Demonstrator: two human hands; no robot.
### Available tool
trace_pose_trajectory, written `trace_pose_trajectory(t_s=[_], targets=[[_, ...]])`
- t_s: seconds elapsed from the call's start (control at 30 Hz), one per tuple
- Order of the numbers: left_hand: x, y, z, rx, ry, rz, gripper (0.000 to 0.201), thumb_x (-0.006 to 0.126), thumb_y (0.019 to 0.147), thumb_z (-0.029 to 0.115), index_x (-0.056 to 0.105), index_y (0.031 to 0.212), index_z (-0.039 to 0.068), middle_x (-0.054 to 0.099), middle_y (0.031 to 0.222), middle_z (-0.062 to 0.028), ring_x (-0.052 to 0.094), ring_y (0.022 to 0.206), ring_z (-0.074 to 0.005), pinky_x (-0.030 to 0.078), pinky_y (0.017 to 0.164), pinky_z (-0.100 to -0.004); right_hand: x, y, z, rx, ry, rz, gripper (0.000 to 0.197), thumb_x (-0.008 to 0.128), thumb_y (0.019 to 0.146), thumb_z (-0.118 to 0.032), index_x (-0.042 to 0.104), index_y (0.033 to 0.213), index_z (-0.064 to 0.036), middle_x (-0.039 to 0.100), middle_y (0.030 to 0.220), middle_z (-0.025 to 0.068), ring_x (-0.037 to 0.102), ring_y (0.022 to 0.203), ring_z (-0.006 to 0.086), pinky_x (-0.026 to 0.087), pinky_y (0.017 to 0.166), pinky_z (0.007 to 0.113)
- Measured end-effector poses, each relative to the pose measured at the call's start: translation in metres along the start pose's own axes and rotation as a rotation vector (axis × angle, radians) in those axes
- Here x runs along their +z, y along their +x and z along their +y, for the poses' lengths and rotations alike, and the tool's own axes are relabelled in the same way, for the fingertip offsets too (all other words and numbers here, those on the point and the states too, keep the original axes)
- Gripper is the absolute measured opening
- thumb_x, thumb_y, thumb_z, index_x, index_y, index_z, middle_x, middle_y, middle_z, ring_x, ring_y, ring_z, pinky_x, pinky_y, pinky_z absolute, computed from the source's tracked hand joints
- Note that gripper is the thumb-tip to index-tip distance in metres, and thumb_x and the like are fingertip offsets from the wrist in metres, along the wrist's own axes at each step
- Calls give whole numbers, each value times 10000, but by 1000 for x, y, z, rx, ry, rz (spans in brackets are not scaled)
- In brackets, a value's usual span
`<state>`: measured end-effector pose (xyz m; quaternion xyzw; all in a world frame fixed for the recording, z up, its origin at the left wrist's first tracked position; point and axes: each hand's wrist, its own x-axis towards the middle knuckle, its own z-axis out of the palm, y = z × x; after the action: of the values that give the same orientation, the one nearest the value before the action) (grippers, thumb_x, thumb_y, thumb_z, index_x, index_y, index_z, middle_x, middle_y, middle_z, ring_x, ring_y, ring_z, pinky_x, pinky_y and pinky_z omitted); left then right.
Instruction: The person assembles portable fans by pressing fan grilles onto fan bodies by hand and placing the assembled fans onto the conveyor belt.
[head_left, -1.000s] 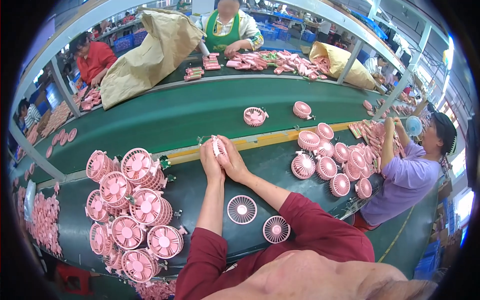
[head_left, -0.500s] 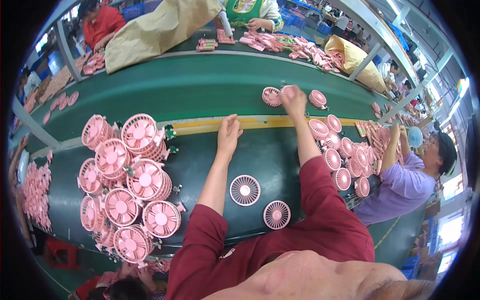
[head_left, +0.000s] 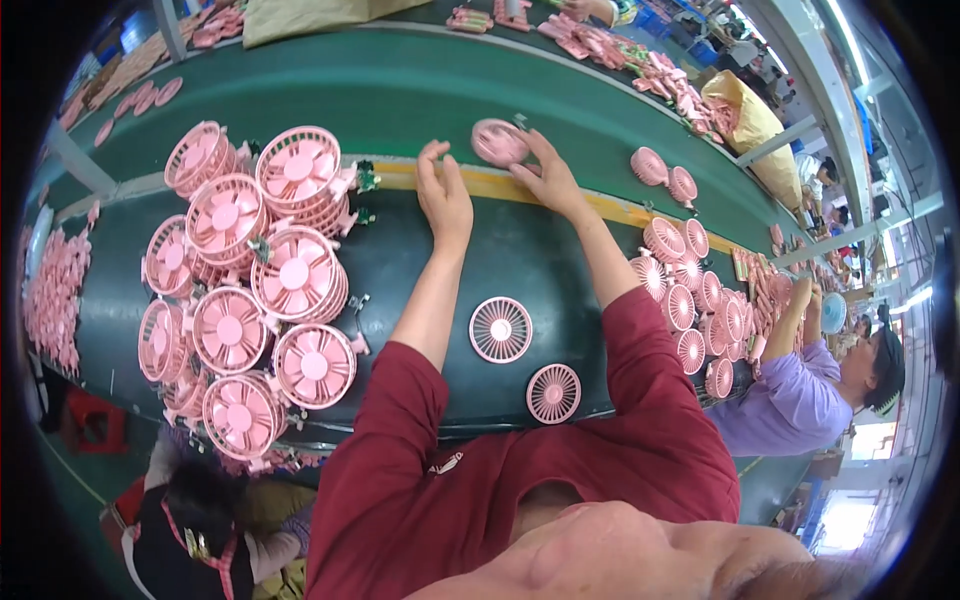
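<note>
Over the yellow edge strip of the belt, my right hand pinches a pink fan head by its right side, between thumb and fingers; the fan head is smeared by motion. My left hand is raised just left of it, fingers apart, holding nothing. Below the hands, on the dark table, lie a round pink grille and a second pink grille nearer to me. Stacked pink fan heads with blades showing stand to the left of my left forearm.
Two pink fan heads rest on the green belt at the right. A heap of pink grilles lies beyond my right arm, beside a person in purple. A sack of pink parts stands across the belt.
My right hand has come back left from the belt with a fan head, toward my left hand. The view has shifted, and more of a person at the lower left shows.
</note>
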<state>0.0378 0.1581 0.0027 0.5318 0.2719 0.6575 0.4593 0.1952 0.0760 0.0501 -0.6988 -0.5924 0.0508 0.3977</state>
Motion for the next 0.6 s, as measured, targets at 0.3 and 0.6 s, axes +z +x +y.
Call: trace_pose_trajectory(t_s=[0.3,0.6], targets=[[2,9,13,101,141,139,198,507,936,107,538,1115,29,563,1189,-149,490,1187,-324,336,1011,-430,-39,-132,-126,-122,8,-632,781,797,695,-332,481,1370,-97,379,1462,181,363,1338,378,315,1091,472],[3,17,9,115,40,164,179,497,938,92,537,1099,27,571,1170,-131,523,1089,-302,401,921,-399,-31,-141,-95,-109,7,-395,533,743,739,-182,607,1240,-63,492,1384,199,480,1270,348,372,1059,425]])
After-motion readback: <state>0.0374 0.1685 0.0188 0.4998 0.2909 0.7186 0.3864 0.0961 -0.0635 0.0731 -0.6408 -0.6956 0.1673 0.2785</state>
